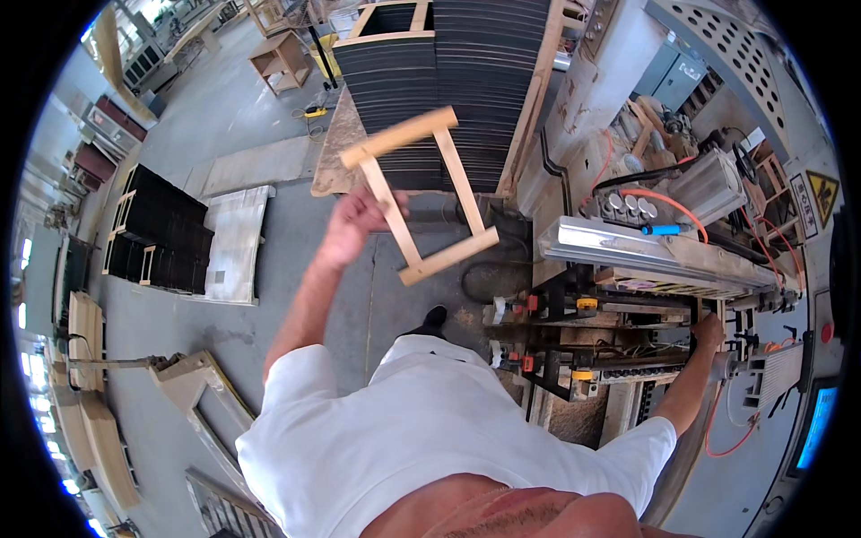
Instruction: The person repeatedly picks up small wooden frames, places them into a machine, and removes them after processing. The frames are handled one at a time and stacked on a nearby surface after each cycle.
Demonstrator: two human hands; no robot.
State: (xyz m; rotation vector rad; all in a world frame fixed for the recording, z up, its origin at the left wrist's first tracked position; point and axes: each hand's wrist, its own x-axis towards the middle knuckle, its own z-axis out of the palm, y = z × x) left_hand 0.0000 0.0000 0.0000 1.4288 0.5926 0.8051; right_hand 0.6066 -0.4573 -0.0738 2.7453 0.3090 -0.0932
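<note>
My left hand (pixel 357 222) is closed round one side bar of a small pale wooden frame (pixel 456 184), held up in the air above the floor. Two longer rails cross the ends of its two bars, and it hangs tilted. Off to the right, my right hand (pixel 708 330) reaches into a clamping machine (pixel 664 255). Its fingers look curled at the far end of the machine's rails, next to a light wooden strip (pixel 723 316); what they grip is hard to see. Black clamp blocks with orange knobs (pixel 585 305) sit along the rails.
A tall stack of dark-edged frames (pixel 439 108) stands ahead on a wooden board. More dark frames (pixel 161 233) lie on a pallet (pixel 240 242) at left. A wooden frame (pixel 211 394) leans nearby. Cables (pixel 489 273) run on the floor by the machine; a screen (pixel 816 426) is far right.
</note>
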